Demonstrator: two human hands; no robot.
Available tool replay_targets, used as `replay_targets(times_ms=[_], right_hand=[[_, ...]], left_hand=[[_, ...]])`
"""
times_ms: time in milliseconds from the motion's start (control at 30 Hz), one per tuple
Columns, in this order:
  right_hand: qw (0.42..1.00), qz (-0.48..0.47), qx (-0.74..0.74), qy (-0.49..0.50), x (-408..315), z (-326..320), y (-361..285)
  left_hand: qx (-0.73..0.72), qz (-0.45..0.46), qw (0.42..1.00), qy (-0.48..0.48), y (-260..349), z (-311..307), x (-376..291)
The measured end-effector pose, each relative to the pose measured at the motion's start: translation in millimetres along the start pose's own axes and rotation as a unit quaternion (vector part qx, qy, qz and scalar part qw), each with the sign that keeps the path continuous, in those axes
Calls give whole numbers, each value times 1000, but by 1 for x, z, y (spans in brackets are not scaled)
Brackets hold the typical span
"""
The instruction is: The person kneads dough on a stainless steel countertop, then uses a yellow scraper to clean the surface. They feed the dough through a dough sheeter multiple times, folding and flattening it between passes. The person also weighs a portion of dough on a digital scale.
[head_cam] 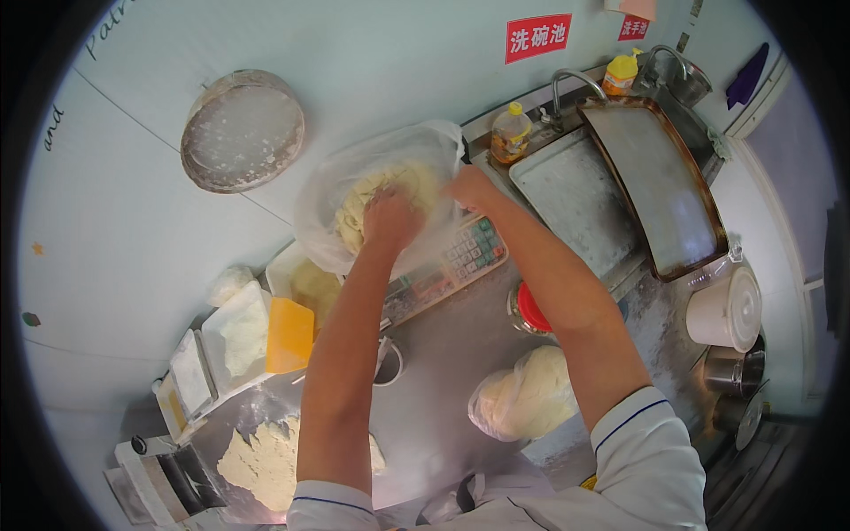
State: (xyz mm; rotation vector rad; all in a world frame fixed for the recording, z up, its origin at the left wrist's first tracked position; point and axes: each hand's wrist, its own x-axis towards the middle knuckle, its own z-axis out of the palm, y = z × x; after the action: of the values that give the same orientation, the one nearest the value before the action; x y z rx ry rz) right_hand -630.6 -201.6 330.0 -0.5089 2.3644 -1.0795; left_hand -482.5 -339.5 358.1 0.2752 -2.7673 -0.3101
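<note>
A clear plastic bag (pixel 319 199) lies spread over a digital scale (pixel 475 249) and holds a mass of pale dough (pixel 352 209). My left hand (pixel 396 216) reaches inside the bag and touches the dough. Its fingertips are hidden, so whether it grips is unclear. My right hand (pixel 470 188) is closed on the bag's right edge beside the scale's keypad. Below my right forearm, a bagged dough lump (pixel 524 398) rests on the steel worktop (pixel 431 372). Loose, ragged dough (pixel 262 461) lies at the lower left, partly behind my left arm.
Flour bins (pixel 239 338), one with a yellow scoop (pixel 290 335), line the left. A cup (pixel 390 362) and a red-lidded jar (pixel 531 308) stand on the worktop. Baking trays (pixel 664 192) cover the sink area at right. A dough roller machine (pixel 166 484) sits lower left.
</note>
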Motion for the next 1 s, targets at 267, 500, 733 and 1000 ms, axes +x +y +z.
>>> replay_targets(times_ms=[267,500,733,1000], right_hand=[[944,-8,329,-31,5,-5,14],[902,-23,430,16,-32,-11,-7],[835,-85,543,-25,-52,-10,-55],[835,-47,549,-13,-49,-1,-80]], left_hand=[[28,-75,990,-113,7,-16,14],[61,-98,986,-117,9,-12,17],[-71,-114,989,-70,3,-43,-1],[-198,-110,974,-16,-36,-87,-8]])
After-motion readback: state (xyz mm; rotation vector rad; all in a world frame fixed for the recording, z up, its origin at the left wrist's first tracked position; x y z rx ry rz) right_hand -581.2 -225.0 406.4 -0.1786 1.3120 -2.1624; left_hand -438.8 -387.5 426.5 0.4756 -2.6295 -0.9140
